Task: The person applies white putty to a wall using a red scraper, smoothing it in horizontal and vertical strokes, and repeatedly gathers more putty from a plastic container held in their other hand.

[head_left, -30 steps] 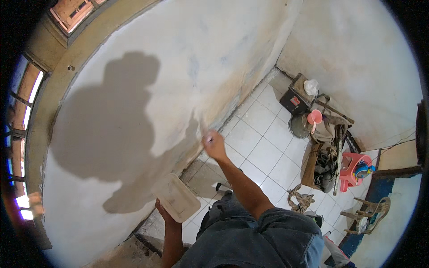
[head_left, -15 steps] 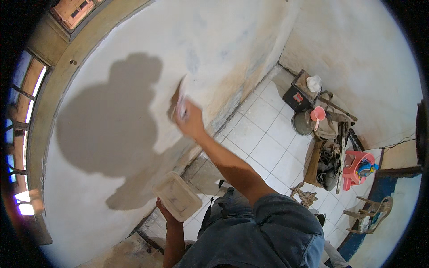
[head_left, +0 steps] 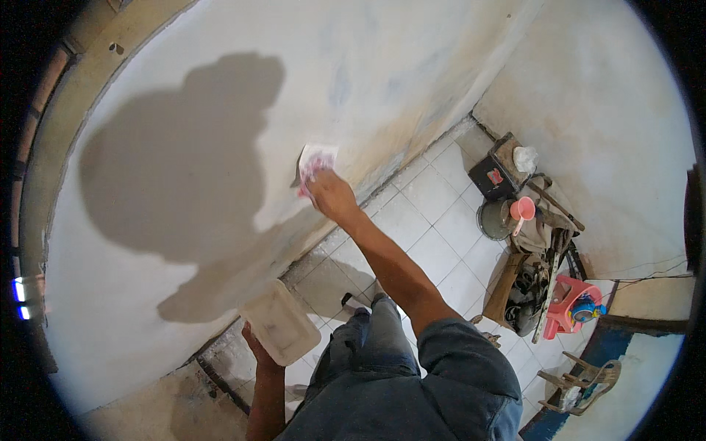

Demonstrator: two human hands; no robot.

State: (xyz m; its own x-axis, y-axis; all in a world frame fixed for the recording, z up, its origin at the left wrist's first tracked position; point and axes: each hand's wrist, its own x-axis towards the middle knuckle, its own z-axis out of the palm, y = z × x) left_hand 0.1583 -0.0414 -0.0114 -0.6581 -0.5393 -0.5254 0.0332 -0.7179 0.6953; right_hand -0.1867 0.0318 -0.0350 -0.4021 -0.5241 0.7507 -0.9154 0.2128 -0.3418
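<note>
Against the pale wall (head_left: 412,59), the right hand (head_left: 332,192) grasps a flat piece (head_left: 321,153), white with pink marks, its fingers closed on the near end. A narrow shadow shows along the left edge of this piece — whether its whole face touches the wall, I cannot tell. Lower down, the left hand (head_left: 260,351) grips a cream tray (head_left: 294,332) by its near left side, beside the foot of the wall and tilted so that its inside shows.

Across the tiled floor (head_left: 434,195), well apart from both hands, a black box (head_left: 490,178) stands near the corner with a dark bucket (head_left: 493,220) and a pink dipper (head_left: 523,209) just beside it — then a cardboard box (head_left: 503,285) and a pink stool (head_left: 565,294).
</note>
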